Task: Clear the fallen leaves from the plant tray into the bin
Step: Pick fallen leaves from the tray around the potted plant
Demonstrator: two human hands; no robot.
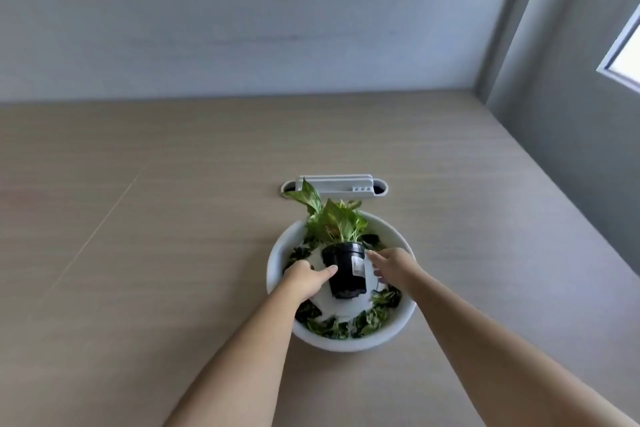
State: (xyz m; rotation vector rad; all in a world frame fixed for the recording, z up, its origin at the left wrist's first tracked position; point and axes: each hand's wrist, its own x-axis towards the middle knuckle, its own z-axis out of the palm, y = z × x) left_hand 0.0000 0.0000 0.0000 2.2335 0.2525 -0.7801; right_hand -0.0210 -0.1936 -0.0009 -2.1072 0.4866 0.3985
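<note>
Head view: dark fallen leaves (332, 326) ring white tray (277, 253); both hands' fingers spread beside black pot (344, 270).

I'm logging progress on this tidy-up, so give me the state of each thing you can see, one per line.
Plant pot: upright in the tray, not lifted.
Tray: on the table, leaves inside.
Fallen leaves: scattered around the pot, not cleared.
Left hand: open, thumb touching the pot.
Right hand: open, fingers beside the pot.
Cable port: set in the table, lid raised.
</note>
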